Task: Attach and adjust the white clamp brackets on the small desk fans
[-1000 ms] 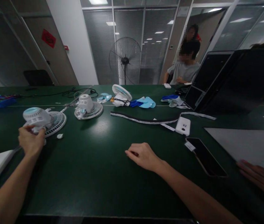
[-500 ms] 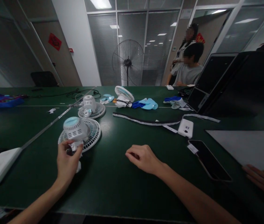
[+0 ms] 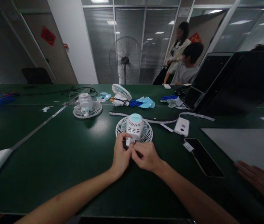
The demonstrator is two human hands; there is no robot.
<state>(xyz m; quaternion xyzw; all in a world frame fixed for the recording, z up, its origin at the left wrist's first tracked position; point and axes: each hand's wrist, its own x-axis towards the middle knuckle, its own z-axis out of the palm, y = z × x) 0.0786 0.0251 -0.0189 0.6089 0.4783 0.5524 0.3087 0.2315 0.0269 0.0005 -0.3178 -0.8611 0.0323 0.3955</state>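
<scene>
A small white fan (image 3: pixel 134 126) with a light-blue cap lies grille down on the green table, in front of me. My left hand (image 3: pixel 122 152) pinches the white part (image 3: pixel 130 142) at the fan's near side. Touching it from the right, my right hand (image 3: pixel 146 154) has its fingers closed; whatever they hold, if anything, is too small and hidden to name. A second white fan (image 3: pixel 85 104) lies grille down farther left, and a third fan (image 3: pixel 121 95) rests tilted toward the back.
Behind the fan runs a black-and-white strip (image 3: pixel 150 120). To the right are a white power bank (image 3: pixel 182 126), a phone (image 3: pixel 204 157), a grey sheet (image 3: pixel 243 146) and another person's hand (image 3: pixel 257 177). Blue gloves (image 3: pixel 136 102) and blue blades (image 3: pixel 147 102) lie at the back.
My left hand has moved right with the white fan, from the left side to the middle. Both hands now meet at the fan's near side. The view has shifted slightly.
</scene>
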